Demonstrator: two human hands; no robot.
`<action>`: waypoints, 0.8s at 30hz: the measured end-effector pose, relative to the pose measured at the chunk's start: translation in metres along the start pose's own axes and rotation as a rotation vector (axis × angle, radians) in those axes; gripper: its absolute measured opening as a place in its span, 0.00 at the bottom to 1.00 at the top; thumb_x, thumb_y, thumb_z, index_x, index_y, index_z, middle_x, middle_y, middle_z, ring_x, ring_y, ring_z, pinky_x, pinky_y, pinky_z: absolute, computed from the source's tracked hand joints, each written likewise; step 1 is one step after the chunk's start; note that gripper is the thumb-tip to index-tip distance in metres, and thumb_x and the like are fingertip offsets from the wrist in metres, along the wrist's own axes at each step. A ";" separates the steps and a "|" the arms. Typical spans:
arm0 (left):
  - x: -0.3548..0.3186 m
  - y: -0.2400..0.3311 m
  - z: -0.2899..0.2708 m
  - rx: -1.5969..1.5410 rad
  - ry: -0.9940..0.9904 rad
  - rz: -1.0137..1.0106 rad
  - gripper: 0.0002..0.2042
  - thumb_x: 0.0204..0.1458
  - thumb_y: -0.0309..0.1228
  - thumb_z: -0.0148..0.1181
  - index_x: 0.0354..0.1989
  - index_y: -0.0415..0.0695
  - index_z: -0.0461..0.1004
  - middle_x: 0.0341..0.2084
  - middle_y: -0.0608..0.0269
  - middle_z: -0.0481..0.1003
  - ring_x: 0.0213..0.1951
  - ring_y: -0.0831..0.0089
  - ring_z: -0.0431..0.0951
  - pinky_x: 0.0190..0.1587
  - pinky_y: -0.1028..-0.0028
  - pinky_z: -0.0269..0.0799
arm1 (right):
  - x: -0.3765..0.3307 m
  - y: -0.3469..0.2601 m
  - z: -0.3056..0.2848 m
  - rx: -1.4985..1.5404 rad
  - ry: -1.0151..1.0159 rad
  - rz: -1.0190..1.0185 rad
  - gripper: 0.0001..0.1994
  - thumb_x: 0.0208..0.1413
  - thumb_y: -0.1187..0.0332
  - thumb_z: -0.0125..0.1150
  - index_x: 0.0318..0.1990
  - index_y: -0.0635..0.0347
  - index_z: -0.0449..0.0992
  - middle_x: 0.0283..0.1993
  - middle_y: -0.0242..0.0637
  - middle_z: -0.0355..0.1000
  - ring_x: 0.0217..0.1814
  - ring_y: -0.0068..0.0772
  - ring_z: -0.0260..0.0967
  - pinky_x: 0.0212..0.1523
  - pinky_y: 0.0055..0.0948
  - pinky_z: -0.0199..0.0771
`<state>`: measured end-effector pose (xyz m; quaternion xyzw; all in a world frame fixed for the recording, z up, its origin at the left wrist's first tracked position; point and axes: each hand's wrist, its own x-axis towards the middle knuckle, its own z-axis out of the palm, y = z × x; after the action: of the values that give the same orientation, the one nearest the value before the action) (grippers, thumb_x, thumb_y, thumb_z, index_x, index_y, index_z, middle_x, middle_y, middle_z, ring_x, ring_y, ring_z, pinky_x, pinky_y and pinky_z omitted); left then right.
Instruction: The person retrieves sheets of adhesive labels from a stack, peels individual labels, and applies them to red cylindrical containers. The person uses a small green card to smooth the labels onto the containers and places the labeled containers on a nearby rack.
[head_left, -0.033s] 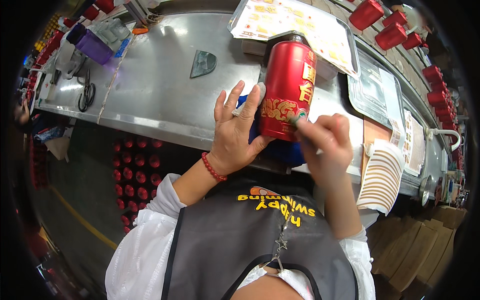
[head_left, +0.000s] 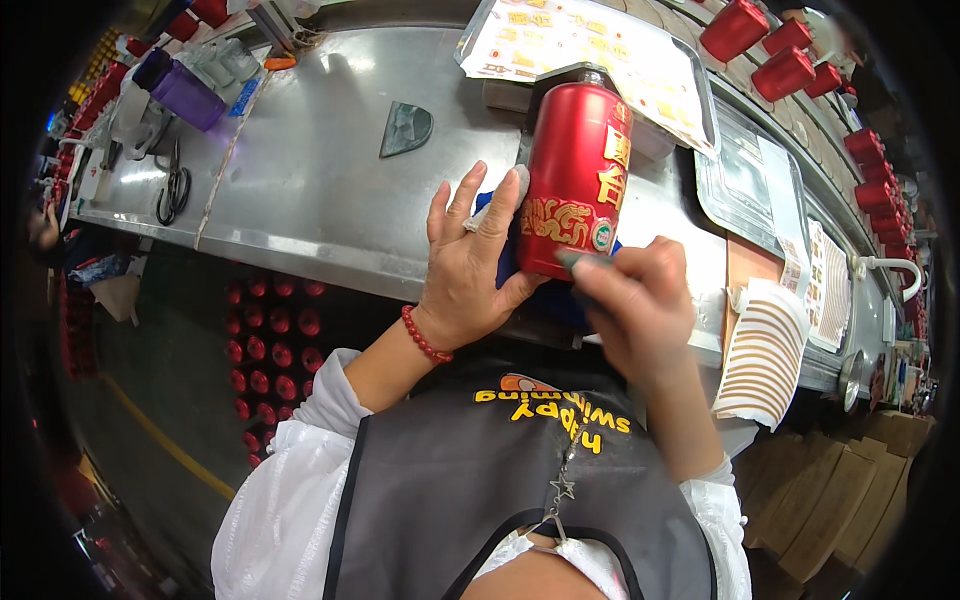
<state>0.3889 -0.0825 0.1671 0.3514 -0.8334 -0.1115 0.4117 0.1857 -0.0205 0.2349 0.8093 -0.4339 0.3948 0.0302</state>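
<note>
A shiny red bottle [head_left: 570, 170] with gold lettering and a gold dragon band lies tilted, its neck away from me, on a dark stand with a blue cloth [head_left: 508, 262] under it. My left hand [head_left: 465, 250] is spread along the bottle's left side, the thumb by its base; pale wraps cover some fingertips. My right hand [head_left: 645, 305], partly blurred, pinches a small dark green piece [head_left: 568, 260] against the lower end of the bottle. A flat dark green scraper-like piece [head_left: 407, 128] lies on the metal table [head_left: 300, 150].
Beyond the bottle is a tray with a sticker sheet [head_left: 600, 45]. A striped sheet [head_left: 765, 350] hangs over the right edge. Scissors [head_left: 175, 190] and a purple bottle [head_left: 185, 95] stand left. Red bottles [head_left: 735, 30] line the far right; several more [head_left: 280, 350] sit below the table.
My right hand has moved slightly left and down with the green piece, uncovering a round green sticker on the bottle. My left hand and the bottle stay nearly still.
</note>
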 end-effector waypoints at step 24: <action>-0.003 -0.006 0.018 -0.139 -0.081 -0.064 0.41 0.59 0.55 0.56 0.69 0.34 0.55 0.67 0.42 0.59 0.70 0.50 0.55 0.69 0.58 0.50 | -0.152 0.194 -0.199 -0.365 -0.814 0.847 0.22 0.52 0.66 0.66 0.56 0.57 0.73 0.54 0.42 0.72 0.59 0.47 0.66 0.60 0.38 0.67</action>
<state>0.3794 -0.0863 0.1511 0.3436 -0.8281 -0.1961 0.3970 -0.1247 0.0398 0.2136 0.6341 -0.7551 -0.0489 -0.1593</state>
